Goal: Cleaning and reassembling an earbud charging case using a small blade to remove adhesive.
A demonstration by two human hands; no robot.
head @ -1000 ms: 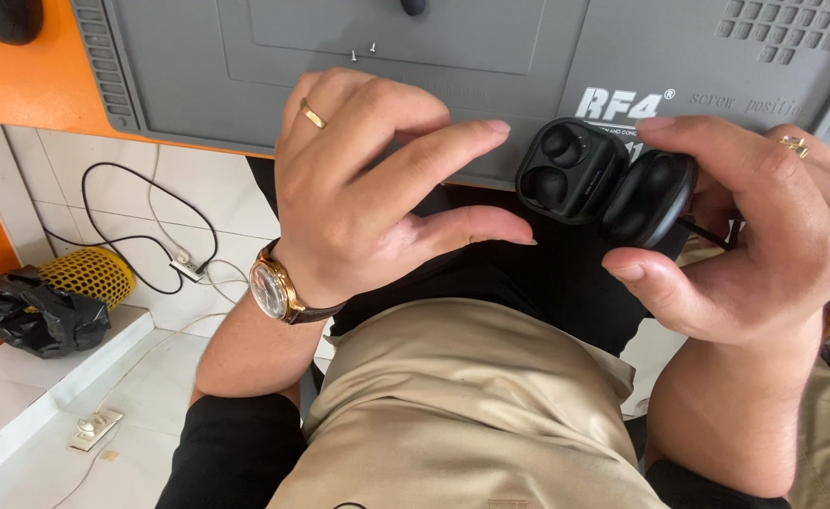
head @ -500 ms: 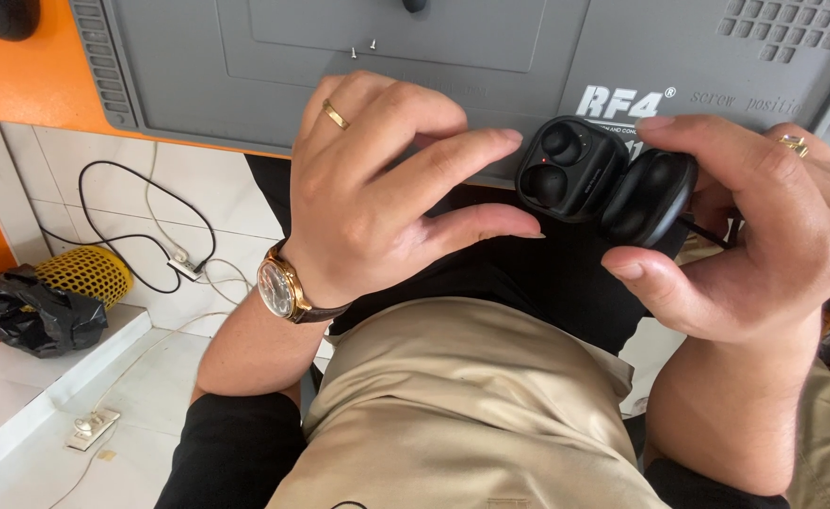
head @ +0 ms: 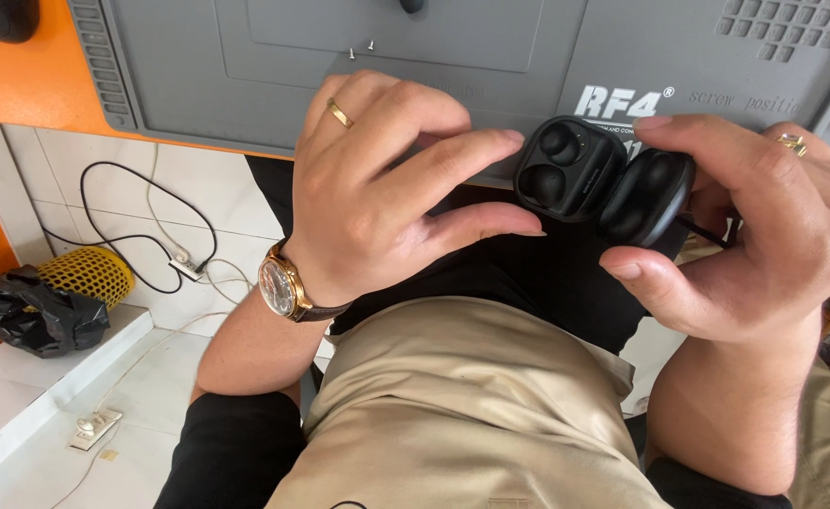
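A grey work mat [head: 274,75] covers the orange bench [head: 19,85] along the top of the view, and two small screws [head: 360,49] lie on it. Below, over the person's lap, the right hand [head: 764,236] holds an open black earbud case [head: 603,179] just in front of the bench edge; its fingers [head: 707,141] wrap over the lid while the thumb presses from beneath, pinching the case. The left hand [head: 377,188] sits just beside the case, fingers loosely spread, the forefinger tip touching its left edge. A gold watch [head: 278,287] circles the left wrist. On the white floor at the left lie a black bag [head: 38,311] and a yellow mesh [head: 90,273].
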